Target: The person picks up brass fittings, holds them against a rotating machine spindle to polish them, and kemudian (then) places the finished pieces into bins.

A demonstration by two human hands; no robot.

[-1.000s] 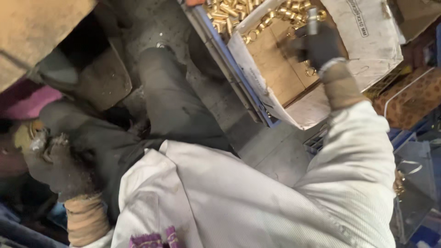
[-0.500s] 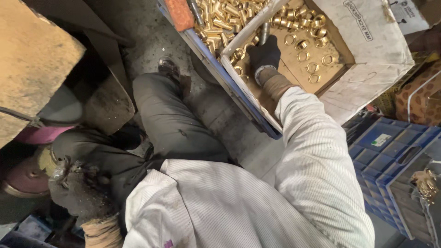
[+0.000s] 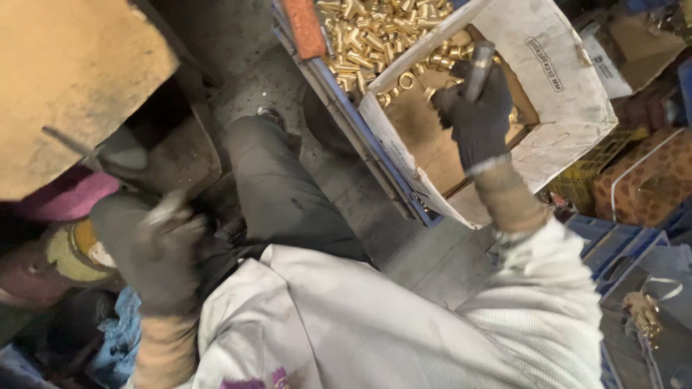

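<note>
Right hand, black glove, fingers clamped on a short grey metal rod, held over the open cardboard box at far right. Left hand, gloved too, sits near left by the grinding wheel; motion blur, cannot tell if its fingers grip anything.

Risks: rod could slip from the dusty glove into the box; blurred left hand is close to the wheel, glove fabric could snag.

Brass fittings: small, shiny, ring and tube shapes, heaped in a blue-edged tray. Box worn, soft-walled, a few rings loose inside.
</note>
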